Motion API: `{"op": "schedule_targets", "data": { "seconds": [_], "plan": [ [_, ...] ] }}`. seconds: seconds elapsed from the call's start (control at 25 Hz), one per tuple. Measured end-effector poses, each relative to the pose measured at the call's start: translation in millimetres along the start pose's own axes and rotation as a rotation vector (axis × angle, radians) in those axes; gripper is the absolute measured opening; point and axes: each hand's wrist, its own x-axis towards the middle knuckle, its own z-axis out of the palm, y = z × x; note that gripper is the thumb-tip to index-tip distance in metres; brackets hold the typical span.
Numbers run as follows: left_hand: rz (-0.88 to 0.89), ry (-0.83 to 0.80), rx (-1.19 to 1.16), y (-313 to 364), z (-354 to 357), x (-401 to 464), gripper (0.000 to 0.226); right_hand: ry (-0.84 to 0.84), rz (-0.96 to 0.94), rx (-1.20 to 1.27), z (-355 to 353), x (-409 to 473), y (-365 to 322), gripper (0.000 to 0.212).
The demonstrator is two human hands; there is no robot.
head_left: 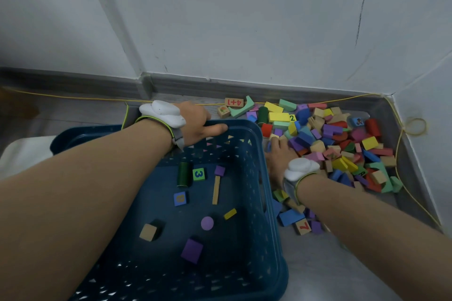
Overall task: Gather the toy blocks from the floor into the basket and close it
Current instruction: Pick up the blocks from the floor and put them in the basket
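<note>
Right of the basket [259, 178], right hand [281, 151] digs into the block pile [342, 144], fingers buried, grip can't tell. Left hand [198, 124] grips the far rim, thumb on top. Few blocks inside. Risk: overfull scoop spills w/ loose blocks.

We see left hand [199, 122] gripping basket [270, 203] far rim, right hand [278, 151] down on block pile [342, 144] beside it

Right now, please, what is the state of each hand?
Left hand: grips the far rim of the blue basket.
Right hand: rests on the block pile; whether it holds a block cannot be told.
</note>
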Motion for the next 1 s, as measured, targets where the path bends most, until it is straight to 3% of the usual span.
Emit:
{"op": "schedule_targets", "data": {
  "seconds": [0.16,0.2,0.24,0.32,0.4,0.56,0.68,0.76,0.84,0.92,1.0],
  "plan": [
    [-0.004,-0.022,0.050,-0.1,-2.2,-0.4,0.068,-0.063,-0.082,-0.015,-5.0,3.9,-18.6,0.058],
    [-0.009,-0.028,0.052,1.3,-4.0,-0.8,0.068,-0.071,-0.022,0.056,1.0,5.2,-22.0,0.041],
    [-0.011,-0.029,0.047,1.7,-4.9,-1.0,0.069,-0.042,-0.001,0.088,16.4,14.7,-21.9,0.022],
    [-0.009,-0.023,0.042,1.9,-6.1,-0.9,0.069,-0.001,0.056,0.141,9.9,11.2,-29.8,0.034],
    [-0.006,-0.027,0.049,1.7,-5.9,-1.3,0.069,0.121,0.099,0.149,-2.5,3.7,-27.1,0.016],
    [0.011,-0.020,0.060,1.0,-4.1,0.0,0.068,0.152,-0.013,0.307,2.9,-6.4,-16.8,0.039],
    [0.015,0.001,0.025,-1.5,0.4,1.7,0.070,0.225,-0.006,0.175,12.2,-10.4,-21.2,0.045],
    [0.012,0.012,0.002,-2.0,1.9,2.1,0.071,-0.015,0.048,0.093,23.6,-6.1,-16.0,0.043],
    [0.020,0.015,0.021,-0.7,1.0,1.3,0.068,-0.150,-0.010,0.101,29.5,-1.3,-13.3,0.041],
    [0.023,0.012,0.028,0.0,-0.4,1.1,0.065,-0.126,-0.047,0.141,35.7,-0.7,-11.6,0.042],
    [0.018,-0.002,0.011,0.1,-1.0,1.1,0.065,-0.105,0.060,0.324,25.1,-0.2,-11.7,0.037]
  ]
}}
